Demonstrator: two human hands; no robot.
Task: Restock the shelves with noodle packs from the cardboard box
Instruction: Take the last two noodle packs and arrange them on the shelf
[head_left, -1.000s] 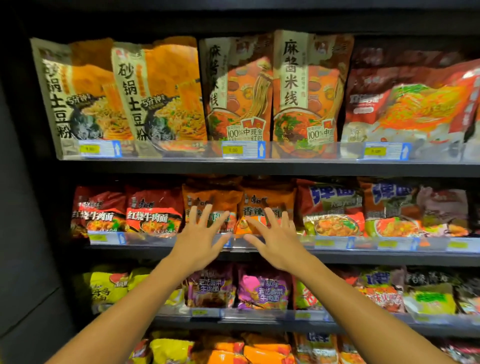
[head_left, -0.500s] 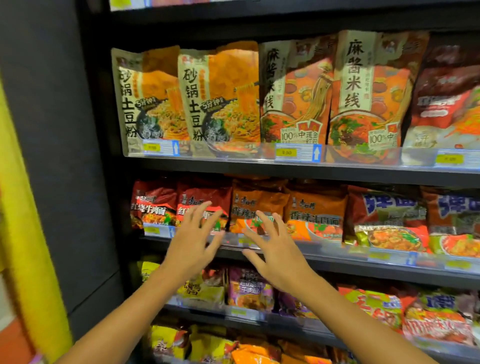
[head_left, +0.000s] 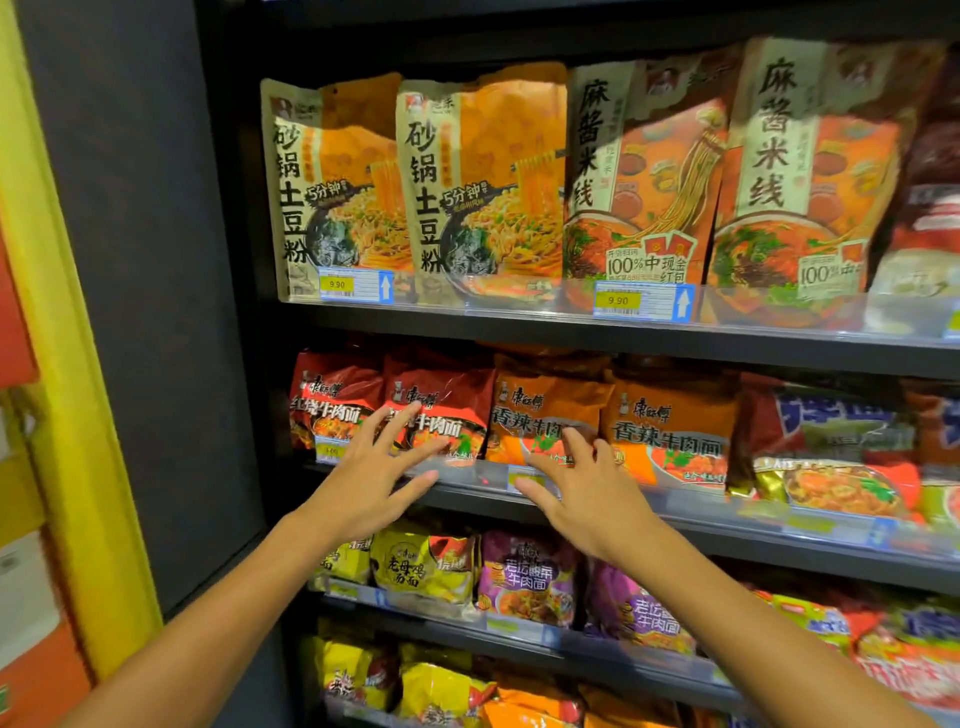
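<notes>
I am reaching out with my left hand (head_left: 371, 475) and right hand (head_left: 584, 491), fingers spread, gripping nothing. Just beyond, red noodle packs (head_left: 439, 402) and orange noodle packs (head_left: 545, 408) are standing on the middle shelf (head_left: 727, 525): probably light, crinkly and crushable, best pinched at the edges.

The shelving unit (head_left: 623, 340) was black. On its upper shelf, the tall packs (head_left: 483, 182) were orange and cream (black characters down a cream strip). At the left end of the middle shelf, the beef noodle packs (head_left: 441, 400) were dark red; the adjacent spicy packs (head_left: 670, 415) were orange. Below, packs (head_left: 415, 566) were yellow, others (head_left: 524, 577) purple. Price labels (head_left: 618, 301) carried yellow panels with blue arrows.
</notes>
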